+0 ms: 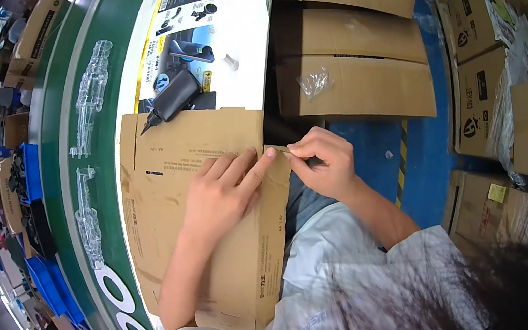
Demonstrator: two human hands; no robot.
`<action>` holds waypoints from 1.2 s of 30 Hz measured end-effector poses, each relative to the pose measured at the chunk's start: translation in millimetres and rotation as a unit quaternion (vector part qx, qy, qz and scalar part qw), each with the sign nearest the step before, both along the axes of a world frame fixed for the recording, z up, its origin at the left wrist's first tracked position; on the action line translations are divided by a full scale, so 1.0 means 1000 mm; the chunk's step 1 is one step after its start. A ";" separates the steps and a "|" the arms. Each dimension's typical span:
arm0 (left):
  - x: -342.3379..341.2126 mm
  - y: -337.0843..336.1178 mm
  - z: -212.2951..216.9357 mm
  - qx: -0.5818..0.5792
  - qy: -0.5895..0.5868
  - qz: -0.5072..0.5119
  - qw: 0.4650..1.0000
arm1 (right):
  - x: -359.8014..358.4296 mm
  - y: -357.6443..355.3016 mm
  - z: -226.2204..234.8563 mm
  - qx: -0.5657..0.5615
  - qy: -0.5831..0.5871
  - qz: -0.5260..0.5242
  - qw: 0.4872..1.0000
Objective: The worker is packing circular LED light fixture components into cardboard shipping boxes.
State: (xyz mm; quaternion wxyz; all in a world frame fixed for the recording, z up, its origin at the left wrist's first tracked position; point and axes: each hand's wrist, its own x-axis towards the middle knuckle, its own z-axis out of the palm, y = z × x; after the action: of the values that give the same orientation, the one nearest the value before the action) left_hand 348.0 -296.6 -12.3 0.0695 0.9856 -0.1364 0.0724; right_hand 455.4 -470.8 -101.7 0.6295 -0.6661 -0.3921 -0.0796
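left hand flat on cardboard box | right hand pinching its flap edge

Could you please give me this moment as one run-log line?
left hand: flat on flattened brown cardboard box | right hand: pinching box's right edge | nearby: black cone-shaped nozzle tool

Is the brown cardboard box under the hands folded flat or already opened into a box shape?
Folded flat. The cardboard box lies as one flat sheet on the table; the left hand presses on it, and the right hand pinches its edge.
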 end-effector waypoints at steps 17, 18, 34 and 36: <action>-0.004 -0.002 0.000 -0.055 0.006 0.043 0.997 | -0.007 0.003 0.000 0.032 -0.036 -0.017 0.999; -0.004 -0.003 0.000 -0.050 0.007 0.043 0.998 | -0.007 0.003 -0.002 0.032 -0.036 -0.018 0.999; -0.007 -0.022 0.011 -0.032 0.049 0.076 0.995 | 0.009 0.008 -0.033 0.056 0.376 -0.021 0.925; -0.001 -0.029 0.015 0.072 0.066 0.070 0.993 | 0.017 -0.015 -0.062 -0.040 0.396 -0.003 0.917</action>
State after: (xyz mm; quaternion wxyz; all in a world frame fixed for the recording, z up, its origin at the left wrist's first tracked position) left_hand 346.8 -325.6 2.3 0.0020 0.9977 -0.0671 0.0016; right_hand 472.5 -485.6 -163.9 0.7061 -0.6688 -0.1115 0.2041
